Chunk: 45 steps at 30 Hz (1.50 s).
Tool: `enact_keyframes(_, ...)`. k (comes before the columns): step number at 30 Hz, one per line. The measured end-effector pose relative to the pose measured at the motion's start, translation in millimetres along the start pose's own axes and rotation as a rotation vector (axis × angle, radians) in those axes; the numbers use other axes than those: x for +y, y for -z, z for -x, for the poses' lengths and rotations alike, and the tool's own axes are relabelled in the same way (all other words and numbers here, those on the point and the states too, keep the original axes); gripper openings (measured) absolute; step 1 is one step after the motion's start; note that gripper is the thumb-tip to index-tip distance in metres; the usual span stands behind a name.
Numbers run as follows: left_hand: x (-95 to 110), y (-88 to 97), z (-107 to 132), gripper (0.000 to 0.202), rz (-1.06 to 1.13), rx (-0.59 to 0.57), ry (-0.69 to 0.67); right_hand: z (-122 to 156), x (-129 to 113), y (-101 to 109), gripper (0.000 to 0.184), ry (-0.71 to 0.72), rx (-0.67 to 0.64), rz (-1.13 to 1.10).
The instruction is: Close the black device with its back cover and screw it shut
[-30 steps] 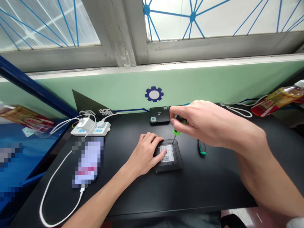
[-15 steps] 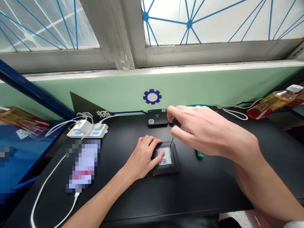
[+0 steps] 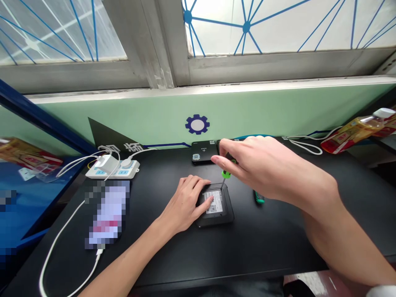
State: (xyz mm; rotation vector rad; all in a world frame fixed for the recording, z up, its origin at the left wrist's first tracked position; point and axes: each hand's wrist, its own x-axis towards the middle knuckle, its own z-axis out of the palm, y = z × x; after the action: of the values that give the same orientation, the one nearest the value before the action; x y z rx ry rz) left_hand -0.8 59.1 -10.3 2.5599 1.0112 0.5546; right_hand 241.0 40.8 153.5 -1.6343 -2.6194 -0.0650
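A small flat black electronic box (image 3: 228, 209) lies on the desk with a white printed label (image 3: 216, 202) facing up. My left hand (image 3: 188, 202) grips it from the left, its thumb across the label and its fingers along the far left edge. Above the box, my right hand (image 3: 250, 163) holds a screwdriver (image 3: 226, 175) with a bright green collar. The shaft slants down to the box's far right corner, where the tip touches or nearly touches. Most of the handle is hidden by my fingers. Whether a screw sits there is too small to tell.
Behind is another black box (image 3: 203, 152); a further dark one is partly covered by my right hand. A green-and-black object (image 3: 259, 197) lies right of the labelled box. At left are a power strip (image 3: 113, 169), a blurred phone (image 3: 108, 214) and a white cable. A drink bottle (image 3: 355, 130) lies far right.
My right thumb has shifted left and straightened along the screwdriver, so more of the green collar shows. My left hand keeps its hold on the box. The whole view has shifted slightly.
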Motion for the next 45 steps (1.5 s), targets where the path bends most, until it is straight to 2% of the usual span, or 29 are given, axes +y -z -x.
enact_keyframes(4,0.8,0.7,-0.5,0.029,-0.009,-0.005,0.0,-1.1,-1.1,1.6,0.017,0.013,-0.027,-0.068)
enact_keyframes(8,1.0,0.8,-0.4,0.029,-0.002,0.005,0.004,-2.1,-2.0,0.5,0.034,-0.011,-0.003,-0.066)
enact_keyframes(13,0.7,-0.1,0.2,0.029,-0.01,-0.001,-0.001,-1.9,-2.6,-0.6,0.016,0.018,-0.008,-0.08)
enact_keyframes(17,1.3,0.3,-0.2,0.029,-0.013,-0.002,0.001,-2.9,-3.5,0.5,0.029,-0.026,-0.002,-0.055)
enact_keyframes(22,2.4,1.1,-0.5,0.029,-0.017,0.0,0.004,-1.6,-4.1,1.1,0.014,0.003,-0.03,-0.066)
enact_keyframes(27,2.3,0.9,-0.5,0.03,-0.018,0.003,0.003,-0.8,-3.8,-0.5,0.029,0.017,0.01,0.004)
enact_keyframes(32,3.1,1.6,-0.6,0.029,-0.021,-0.003,0.007,-3.7,-4.4,-0.1,0.018,0.037,0.006,-0.074)
enact_keyframes(36,2.8,1.5,-0.3,0.03,-0.022,-0.001,-0.001,-3.0,-5.7,-3.0,0.033,-0.031,0.022,-0.015)
enact_keyframes(37,2.6,1.2,-0.2,0.031,-0.025,-0.005,-0.001,-1.6,-5.6,-3.5,0.034,-0.015,0.024,0.033)
enact_keyframes(40,1.9,0.3,-0.1,0.035,-0.034,-0.001,-0.001,3.6,-3.6,-4.2,0.032,0.165,0.037,0.191)
enact_keyframes(42,1.5,-0.2,0.0,0.038,-0.031,0.012,-0.004,5.3,-2.4,-4.2,0.029,0.209,0.028,0.171)
enact_keyframes(45,1.3,-0.7,0.2,0.042,-0.024,0.022,-0.007,3.5,-3.3,-4.4,0.027,0.044,0.007,0.051)
